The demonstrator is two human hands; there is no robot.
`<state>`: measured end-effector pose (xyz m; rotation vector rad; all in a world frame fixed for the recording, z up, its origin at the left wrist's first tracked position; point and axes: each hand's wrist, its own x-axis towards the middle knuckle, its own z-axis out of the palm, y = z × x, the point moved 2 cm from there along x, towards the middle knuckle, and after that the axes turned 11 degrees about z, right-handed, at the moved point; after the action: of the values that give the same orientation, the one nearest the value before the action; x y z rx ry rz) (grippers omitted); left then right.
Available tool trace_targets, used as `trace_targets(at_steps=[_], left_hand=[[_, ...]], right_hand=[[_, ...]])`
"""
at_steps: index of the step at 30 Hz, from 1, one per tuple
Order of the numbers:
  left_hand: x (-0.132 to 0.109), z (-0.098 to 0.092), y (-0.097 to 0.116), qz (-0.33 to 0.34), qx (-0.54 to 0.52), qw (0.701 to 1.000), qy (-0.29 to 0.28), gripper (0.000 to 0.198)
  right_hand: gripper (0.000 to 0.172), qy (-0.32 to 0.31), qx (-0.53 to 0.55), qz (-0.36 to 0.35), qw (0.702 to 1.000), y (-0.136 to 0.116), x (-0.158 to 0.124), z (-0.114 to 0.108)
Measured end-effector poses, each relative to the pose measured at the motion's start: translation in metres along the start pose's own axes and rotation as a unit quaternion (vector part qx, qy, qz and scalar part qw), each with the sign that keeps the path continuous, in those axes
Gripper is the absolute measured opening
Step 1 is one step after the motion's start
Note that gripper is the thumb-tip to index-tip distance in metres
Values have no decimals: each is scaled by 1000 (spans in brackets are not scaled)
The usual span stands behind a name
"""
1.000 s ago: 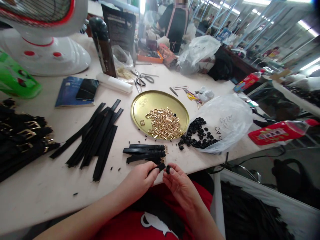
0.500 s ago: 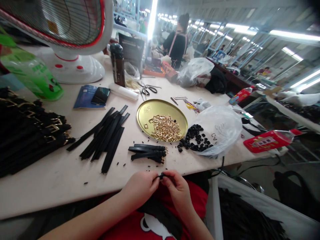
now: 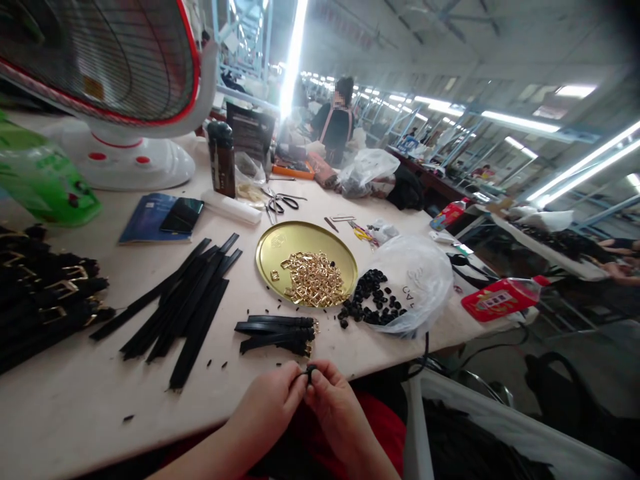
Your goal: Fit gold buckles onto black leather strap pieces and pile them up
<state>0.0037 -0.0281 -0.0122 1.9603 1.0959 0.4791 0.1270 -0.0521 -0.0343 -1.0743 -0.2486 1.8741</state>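
My left hand (image 3: 270, 400) and my right hand (image 3: 334, 403) meet at the table's front edge, both closed in a pinch. Between the fingertips shows the end of a black strap (image 3: 301, 375), gripped by the left. A small black loop-like piece (image 3: 311, 371) is pinched in the right; whether it sits around the strap I cannot tell. Just beyond the hands lies a stack of black straps with gold buckles (image 3: 277, 333). Behind it, a gold oval tray (image 3: 270, 248) bears a heap of gold buckles (image 3: 320, 279). Small black loops (image 3: 373, 293) spill from a clear plastic bag (image 3: 420, 280).
Loose black straps (image 3: 185, 300) lie left of centre, with a large pile of buckled straps (image 3: 45, 300) at far left. A fan (image 3: 135, 163), scissors (image 3: 283, 200), a phone (image 3: 183, 215) and a red bottle (image 3: 500, 299) stand or lie around. A white bin (image 3: 417, 427) is at right.
The camera view has tilted up and shifted, so the table appears lower and further left. Both hands stay together at the black piece, with the right hand's fingers closed more tightly around it.
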Motion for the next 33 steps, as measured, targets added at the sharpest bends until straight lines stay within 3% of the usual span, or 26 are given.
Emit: trace_targets(at_steps=[9,13,15,18,22,24,28,31,33], left_hand=[[15,-7,-9,-24,-41,998,28,27],[13,-2,-16,-39,-170,984,-42,24],[12,-3,-19,-49,-243,966,-76,36],[13,-10,-24,-44,-256,965,-38,51],[18,-18,-34,-38,-267,963,17,49],[22,-20,-40,-62,-308,949,37,41],[26,-26,-43,-115,-368,921,61,29],[24,-31,-36,-141,-379,911,78,25],[20,-31,-34,-146,-386,907,84,25]], right_hand=[[21,43,74,-37,996,8,22,8],[18,51,43,-38,997,0,20,7],[18,58,22,-48,997,-3,20,10],[20,13,-10,-30,999,3,24,19],[19,-7,-149,-41,988,3,34,20],[19,34,-289,-97,952,-17,43,14],[17,159,-511,-259,804,-83,76,1],[21,182,-677,-271,659,-117,107,-1],[18,171,-713,-261,628,-127,122,-1]])
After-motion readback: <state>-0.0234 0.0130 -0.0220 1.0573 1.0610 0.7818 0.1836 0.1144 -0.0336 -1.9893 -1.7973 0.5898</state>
